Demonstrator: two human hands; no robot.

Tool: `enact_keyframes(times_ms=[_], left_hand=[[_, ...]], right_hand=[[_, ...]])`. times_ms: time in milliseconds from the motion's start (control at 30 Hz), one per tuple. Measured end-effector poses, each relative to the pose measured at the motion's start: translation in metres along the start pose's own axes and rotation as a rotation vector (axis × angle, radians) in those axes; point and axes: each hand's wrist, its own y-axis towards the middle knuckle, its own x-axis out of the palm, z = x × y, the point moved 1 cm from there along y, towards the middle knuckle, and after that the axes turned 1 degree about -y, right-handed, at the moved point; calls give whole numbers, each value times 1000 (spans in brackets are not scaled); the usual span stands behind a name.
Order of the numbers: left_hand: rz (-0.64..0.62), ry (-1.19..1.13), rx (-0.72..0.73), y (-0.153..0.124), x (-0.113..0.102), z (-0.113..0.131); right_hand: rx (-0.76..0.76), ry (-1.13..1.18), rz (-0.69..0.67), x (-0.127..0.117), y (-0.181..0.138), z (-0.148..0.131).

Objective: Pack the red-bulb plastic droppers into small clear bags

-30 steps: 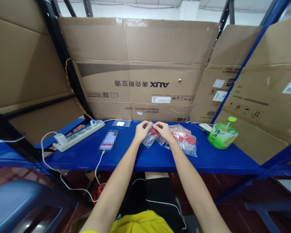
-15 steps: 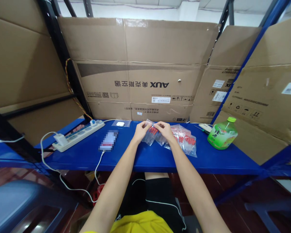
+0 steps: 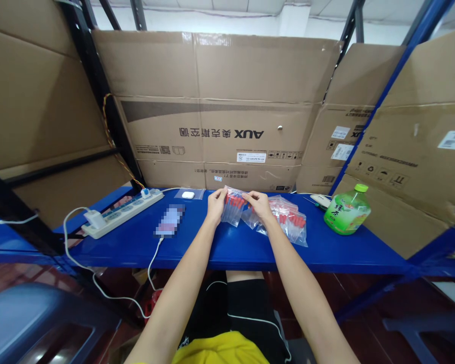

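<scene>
My left hand [image 3: 216, 203] and my right hand [image 3: 260, 204] both pinch the top edge of a small clear plastic bag [image 3: 233, 208] holding several red pieces. The bag hangs upright between them, just above the blue shelf [image 3: 227, 245]. Right of it, a pile of similar clear bags with red pieces [image 3: 288, 221] lies on the shelf, partly under my right hand.
A green drink bottle [image 3: 347, 210] stands at the right with a white mouse-like item [image 3: 321, 200] behind it. A phone [image 3: 170, 220] on a white cable, a white power strip [image 3: 117, 212] and a small bagged white case [image 3: 188, 194] lie to the left. Cardboard boxes [image 3: 227, 111] wall off the back.
The bag has been lifted and turned more upright between my hands, and both hands shifted slightly left and up.
</scene>
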Motion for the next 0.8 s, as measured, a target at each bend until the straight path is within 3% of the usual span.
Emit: enact_keyframes(times_ms=[133, 400, 600, 800], left_hand=[[11, 76, 55, -1, 2, 0], [-143, 217, 140, -2, 12, -6], [-127, 224, 114, -3, 15, -11], [-156, 397, 157, -7, 19, -10]], right_hand=[[0, 27, -14, 5, -1, 1], [-94, -39, -44, 8, -1, 3], [-69, -96, -94, 7, -1, 4], [-95, -163, -173, -1, -2, 3]])
